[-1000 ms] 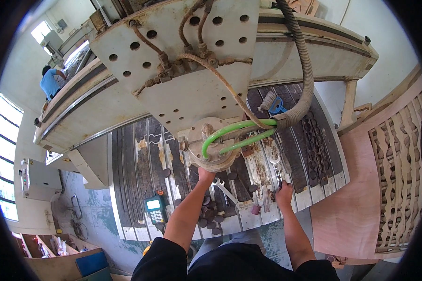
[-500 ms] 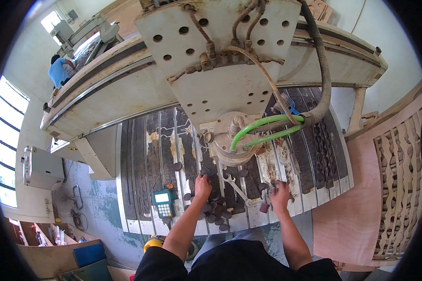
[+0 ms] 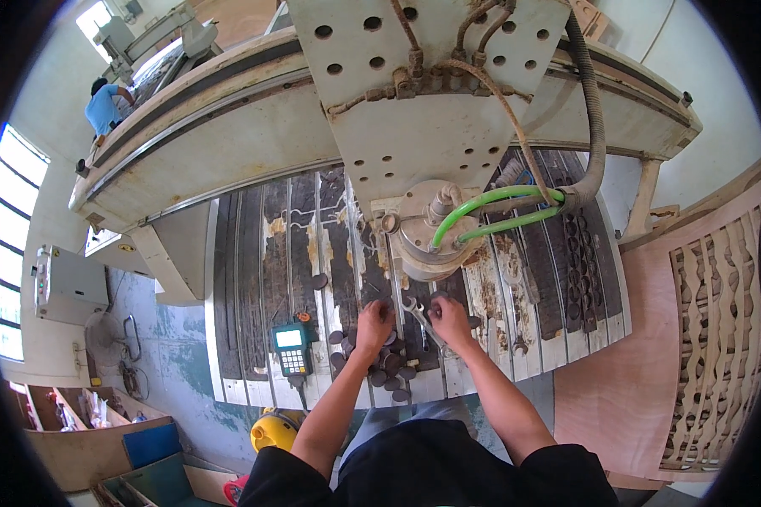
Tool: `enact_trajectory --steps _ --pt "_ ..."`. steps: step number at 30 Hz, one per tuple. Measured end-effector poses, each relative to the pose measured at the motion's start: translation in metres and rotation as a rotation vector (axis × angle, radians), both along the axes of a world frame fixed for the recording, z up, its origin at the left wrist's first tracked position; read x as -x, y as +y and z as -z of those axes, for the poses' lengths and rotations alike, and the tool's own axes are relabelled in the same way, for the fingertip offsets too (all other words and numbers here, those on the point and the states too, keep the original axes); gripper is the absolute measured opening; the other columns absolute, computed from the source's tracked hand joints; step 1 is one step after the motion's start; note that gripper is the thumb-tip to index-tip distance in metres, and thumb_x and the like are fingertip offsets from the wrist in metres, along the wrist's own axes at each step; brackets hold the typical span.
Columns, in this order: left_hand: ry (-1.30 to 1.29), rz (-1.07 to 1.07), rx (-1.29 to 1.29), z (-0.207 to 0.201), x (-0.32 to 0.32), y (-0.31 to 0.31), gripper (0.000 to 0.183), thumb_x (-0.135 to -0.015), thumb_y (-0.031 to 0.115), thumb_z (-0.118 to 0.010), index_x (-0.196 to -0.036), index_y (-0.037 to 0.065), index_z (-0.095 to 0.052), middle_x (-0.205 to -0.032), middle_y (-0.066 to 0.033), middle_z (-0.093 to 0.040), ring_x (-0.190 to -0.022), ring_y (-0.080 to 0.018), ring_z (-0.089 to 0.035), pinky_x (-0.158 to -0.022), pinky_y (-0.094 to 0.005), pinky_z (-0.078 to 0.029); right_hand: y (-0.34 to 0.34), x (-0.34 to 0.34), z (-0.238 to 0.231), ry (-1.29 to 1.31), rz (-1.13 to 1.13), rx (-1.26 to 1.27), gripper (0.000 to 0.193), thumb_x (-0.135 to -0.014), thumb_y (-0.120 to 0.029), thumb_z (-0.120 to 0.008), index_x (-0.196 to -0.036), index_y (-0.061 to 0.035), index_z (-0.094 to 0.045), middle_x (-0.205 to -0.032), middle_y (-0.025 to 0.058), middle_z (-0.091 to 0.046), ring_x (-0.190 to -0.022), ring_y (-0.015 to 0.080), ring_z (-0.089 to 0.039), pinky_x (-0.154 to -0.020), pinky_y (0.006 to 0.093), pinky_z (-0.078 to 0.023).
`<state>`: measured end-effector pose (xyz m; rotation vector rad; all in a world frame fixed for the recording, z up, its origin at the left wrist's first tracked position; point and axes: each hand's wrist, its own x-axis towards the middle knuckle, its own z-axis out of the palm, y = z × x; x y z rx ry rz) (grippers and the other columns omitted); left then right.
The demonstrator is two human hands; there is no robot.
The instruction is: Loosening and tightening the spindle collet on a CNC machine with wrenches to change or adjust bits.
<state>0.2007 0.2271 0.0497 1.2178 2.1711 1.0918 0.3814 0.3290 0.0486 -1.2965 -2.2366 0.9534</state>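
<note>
My left hand point(image 3: 375, 325) is closed, fingers curled downward over the slotted machine bed point(image 3: 334, 393). What it holds, if anything, is hidden beneath the fingers. Just nearer to me lies a pile of dark round discs point(image 3: 386, 372). To the right, my right hand point(image 3: 451, 322) has its fingers bent in at a single dark disc point(image 3: 439, 296), which shows past the fingertips. Between both hands a metal open-end wrench point(image 3: 416, 313) lies on the bed, close against the right hand. One more disc point(image 3: 473, 322) sits right of that hand.
A spindle point(image 3: 431, 245) with green hoses point(image 3: 495, 198) hangs just beyond my hands. The handheld controller point(image 3: 292, 351) rests on the bed at left. Dark pieces point(image 3: 582, 270) line the bed's right. Wavy cut wood point(image 3: 714, 338) stands at far right. Another person point(image 3: 103, 108) works far left.
My right hand has come left and farther in, from the bed's right front to the lone disc by the wrench. My left hand stays near the pile. The whole view has shifted slightly.
</note>
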Motion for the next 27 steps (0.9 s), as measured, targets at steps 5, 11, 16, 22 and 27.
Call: enact_trajectory --steps 5,11,16,22,27 --pt "0.020 0.009 0.027 -0.035 -0.006 -0.087 0.012 -0.078 0.007 -0.064 -0.087 -0.001 -0.063 -0.080 -0.0180 -0.061 -0.072 -0.0340 -0.061 -0.063 -0.0396 -0.049 -0.057 -0.026 0.007 -0.177 -0.051 0.108 0.015 -0.076 -0.013 -0.068 -0.079 -0.0003 -0.062 -0.074 0.0188 -0.063 -0.073 0.0372 -0.062 -0.069 0.0455 -0.049" --pt "0.000 -0.059 0.095 -0.028 0.001 -0.149 0.008 -0.079 0.003 -0.061 -0.086 -0.001 -0.062 -0.076 -0.0165 -0.060 -0.067 -0.0311 -0.061 -0.061 -0.0385 -0.048 -0.100 -0.042 0.020 -0.235 -0.114 0.118 0.022 -0.075 -0.011 -0.068 -0.093 0.0003 -0.061 -0.091 0.0197 -0.061 -0.087 0.0375 -0.060 -0.078 0.0446 -0.049" --pt "-0.024 -0.042 0.090 -0.035 0.000 -0.157 0.008 -0.079 0.003 -0.061 -0.086 -0.001 -0.062 -0.076 -0.0166 -0.060 -0.069 -0.0310 -0.061 -0.062 -0.0384 -0.048 -0.122 -0.045 0.023 -0.176 -0.143 -0.041 0.027 -0.076 -0.011 -0.065 -0.098 0.0015 -0.057 -0.099 0.0225 -0.057 -0.094 0.0386 -0.058 -0.080 0.0458 -0.049" --pt "0.028 0.020 0.019 -0.036 0.003 -0.170 0.009 -0.077 0.003 -0.063 -0.085 -0.001 -0.062 -0.079 -0.0178 -0.062 -0.073 -0.0327 -0.063 -0.065 -0.0395 -0.050 -0.123 -0.014 0.013 -0.169 -0.073 -0.056 0.026 -0.076 -0.012 -0.065 -0.098 0.0020 -0.060 -0.093 0.0218 -0.059 -0.089 0.0385 -0.059 -0.079 0.0451 -0.048" --pt "-0.004 0.023 0.035 -0.040 0.008 -0.185 0.009 -0.078 0.004 -0.064 -0.085 -0.001 -0.062 -0.080 -0.0178 -0.063 -0.073 -0.0337 -0.062 -0.065 -0.0399 -0.049 -0.086 0.044 0.006 -0.117 -0.060 0.023 0.023 -0.078 -0.012 -0.065 -0.096 0.0017 -0.062 -0.090 0.0211 -0.061 -0.088 0.0381 -0.059 -0.079 0.0452 -0.048"
